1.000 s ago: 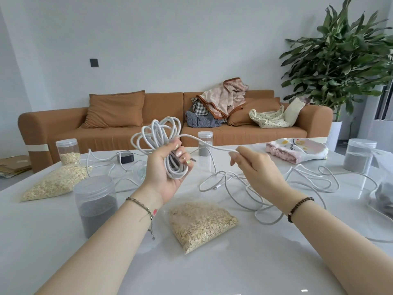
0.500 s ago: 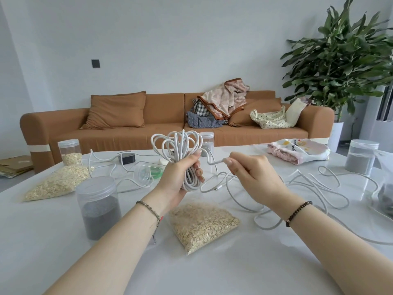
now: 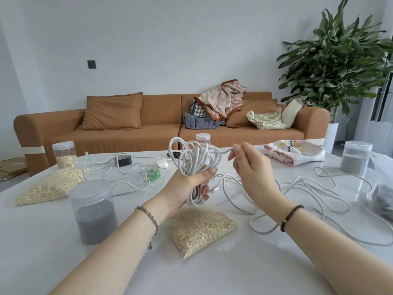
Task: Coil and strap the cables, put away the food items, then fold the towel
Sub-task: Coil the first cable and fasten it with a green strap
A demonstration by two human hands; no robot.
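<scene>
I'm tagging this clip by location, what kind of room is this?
Most likely a home living room: a brown sofa heaped with clothes stands against the wall, with a tall potted plant beside it.

My looped cable (image 3: 197, 160) is white, as is my glossy counter (image 3: 212, 273); the clear plastic bag of flakes (image 3: 202, 228) shows beige, the round plastic jar of powder (image 3: 93, 216) grey.
</scene>
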